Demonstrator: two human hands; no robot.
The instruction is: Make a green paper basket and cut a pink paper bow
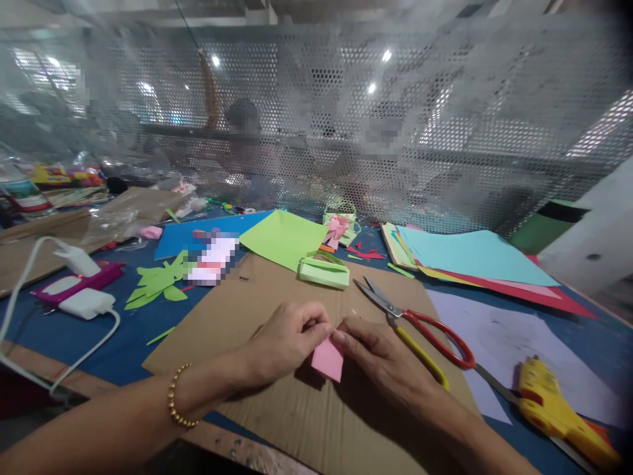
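A small piece of pink paper is pinched between my two hands above the cardboard sheet. My left hand grips its upper left side with thumb and fingers. From the right, my right hand pinches its top edge, thumb close to the left one. The paper's upper part is hidden behind the fingers. Just beyond the hands stands a small light-green folded paper box. Scissors with one red and one yellow handle lie beside my right hand, blades partly spread.
A yellow glue gun lies at right on lilac paper. Coloured sheets are stacked behind. Green leaf cutouts and a purple power strip with white plugs and cables occupy the left. A perforated metal screen bounds the back.
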